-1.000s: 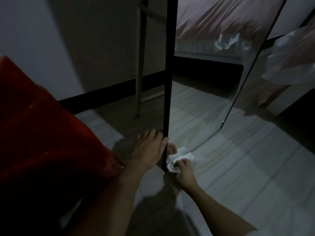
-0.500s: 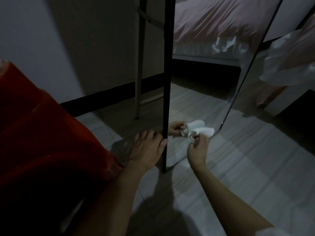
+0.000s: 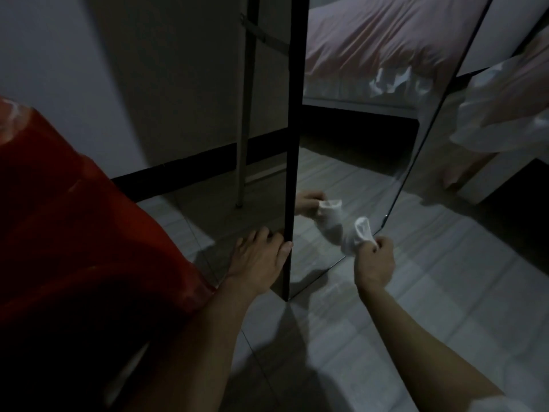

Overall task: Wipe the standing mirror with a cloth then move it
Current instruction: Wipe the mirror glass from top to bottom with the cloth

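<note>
While pinched, cloth (image 3: 355,237) above fingers (image 3: 375,245).

Bare forearms, a white sleeve edge (image 3: 502,404) at the right elbow, red garment (image 3: 74,233) at left.

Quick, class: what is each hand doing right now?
Left hand: grips the mirror frame.
Right hand: pinches the white cloth.
</note>
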The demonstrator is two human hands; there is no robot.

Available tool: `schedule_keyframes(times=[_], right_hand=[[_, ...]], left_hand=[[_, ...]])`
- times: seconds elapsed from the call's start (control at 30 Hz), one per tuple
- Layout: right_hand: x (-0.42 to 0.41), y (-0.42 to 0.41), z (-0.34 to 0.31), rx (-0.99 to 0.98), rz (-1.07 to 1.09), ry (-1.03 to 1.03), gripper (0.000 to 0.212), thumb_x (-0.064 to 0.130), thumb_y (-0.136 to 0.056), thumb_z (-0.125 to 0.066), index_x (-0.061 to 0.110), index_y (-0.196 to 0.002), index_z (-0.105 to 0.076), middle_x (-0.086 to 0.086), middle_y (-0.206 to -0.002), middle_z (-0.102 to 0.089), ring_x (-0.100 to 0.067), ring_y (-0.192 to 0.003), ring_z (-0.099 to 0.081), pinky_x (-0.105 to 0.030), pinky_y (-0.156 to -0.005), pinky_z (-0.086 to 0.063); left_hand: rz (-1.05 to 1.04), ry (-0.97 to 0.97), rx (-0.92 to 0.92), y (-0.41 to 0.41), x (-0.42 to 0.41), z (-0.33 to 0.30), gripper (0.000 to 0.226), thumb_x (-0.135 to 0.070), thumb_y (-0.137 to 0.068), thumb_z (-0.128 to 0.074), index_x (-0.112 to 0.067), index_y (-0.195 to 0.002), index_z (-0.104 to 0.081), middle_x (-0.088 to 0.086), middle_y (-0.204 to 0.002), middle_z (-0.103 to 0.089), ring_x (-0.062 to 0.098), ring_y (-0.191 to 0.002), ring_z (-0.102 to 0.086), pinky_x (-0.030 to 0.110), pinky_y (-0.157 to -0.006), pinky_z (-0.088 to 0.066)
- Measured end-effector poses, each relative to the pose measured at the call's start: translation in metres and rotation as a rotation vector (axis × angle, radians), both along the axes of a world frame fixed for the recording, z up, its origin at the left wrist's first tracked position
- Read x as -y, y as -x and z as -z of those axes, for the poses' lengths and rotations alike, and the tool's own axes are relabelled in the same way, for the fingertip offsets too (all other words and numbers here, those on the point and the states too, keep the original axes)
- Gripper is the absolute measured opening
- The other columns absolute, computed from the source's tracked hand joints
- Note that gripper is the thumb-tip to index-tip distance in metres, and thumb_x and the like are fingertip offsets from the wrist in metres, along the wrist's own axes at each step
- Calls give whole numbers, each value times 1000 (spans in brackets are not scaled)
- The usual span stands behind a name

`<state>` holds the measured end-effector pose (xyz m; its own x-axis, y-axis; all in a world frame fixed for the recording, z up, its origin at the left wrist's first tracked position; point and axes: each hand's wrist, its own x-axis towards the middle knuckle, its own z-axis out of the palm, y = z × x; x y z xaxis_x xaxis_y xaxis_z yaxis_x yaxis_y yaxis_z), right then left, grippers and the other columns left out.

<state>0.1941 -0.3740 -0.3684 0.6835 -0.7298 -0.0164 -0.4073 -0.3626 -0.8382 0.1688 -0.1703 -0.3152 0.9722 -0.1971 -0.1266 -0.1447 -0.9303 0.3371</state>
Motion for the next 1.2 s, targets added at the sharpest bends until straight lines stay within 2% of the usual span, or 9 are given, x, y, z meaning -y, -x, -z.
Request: schedule_keyframes(times=[0.17,0.37,0.47,0.6,0.67,0.77,0.9,1.07,1.2], right_hand=[[-40,28,28,44,-462,154,14,2,-86,-45,4,-96,-55,-10,-96,-48,-19,-80,-44,-27,-69,-32],[-54,80,90,-492,-1112,153,18,26,-89,-49,20,-102,-59,-1,-109,-62,-15,-98,-60,-34,-88,-50],[-53,76,69,-613,-979,382,19,17,-88,-43,18,-98,-60,-4,-105,-63,-23,-97,-60,-30,-76,-47],[-42,58,20,-299,-378,352,19,17,-87,-43,18,-91,-61,-6,-86,-65,-21,-74,-54,-26,-62,-33],[-37,49,17,-151,-276,265,19,15,-87,-44,15,-94,-61,-6,-85,-64,-20,-72,-53,-28,-62,-36],[-47,54,26,-130,-559,188,21,10,-87,-50,14,-104,-61,-3,-91,-63,-20,-80,-56,-26,-68,-37],[-49,73,48,-485,-1165,107,31,5,-82,-49,11,-108,-64,-9,-105,-66,-20,-94,-62,-23,-76,-43],[-36,59,28,-366,-850,149,33,6,-84,-46,23,-56,-52,4,-61,-53,-16,-65,-49,-26,-60,-36],[-28,45,1,-241,-768,-227,32,-1,-85,-44,10,-55,-48,-4,-56,-42,-12,-53,-37,-24,-49,-29]], left_hand=[[3,-11,-22,1,1,-1,36,-39,-100,-24,-20,-117,-49,9,-120,-47,28,-116,-44,40,-95,-33],[8,29,-51,1,3,0,37,-38,-101,-22,-18,-118,-48,11,-121,-46,29,-116,-44,42,-98,-35],[29,48,-117,1,0,5,35,-38,-100,-24,-19,-120,-46,12,-121,-45,31,-116,-45,43,-97,-38],[5,84,-184,-2,-5,13,37,-40,-100,-27,-18,-127,-41,13,-128,-43,34,-118,-46,44,-97,-40],[-27,59,-201,-6,-11,19,41,-38,-99,-30,-18,-134,-36,13,-136,-39,34,-124,-42,44,-101,-38],[-113,43,-257,-11,-22,28,52,-37,-98,-34,-20,-146,-22,11,-148,-28,32,-133,-33,46,-108,-32],[-170,47,-362,-11,-34,34,56,-37,-97,-39,-22,-147,-20,12,-153,-19,32,-137,-29,43,-111,-29],[-130,94,-465,-10,-37,32,45,-29,-97,-45,-13,-138,-40,15,-142,-39,29,-127,-43,32,-104,-36],[-97,274,-660,-10,-32,28,48,-10,-90,-55,-16,-136,-44,9,-138,-48,24,-124,-48,32,-104,-40]])
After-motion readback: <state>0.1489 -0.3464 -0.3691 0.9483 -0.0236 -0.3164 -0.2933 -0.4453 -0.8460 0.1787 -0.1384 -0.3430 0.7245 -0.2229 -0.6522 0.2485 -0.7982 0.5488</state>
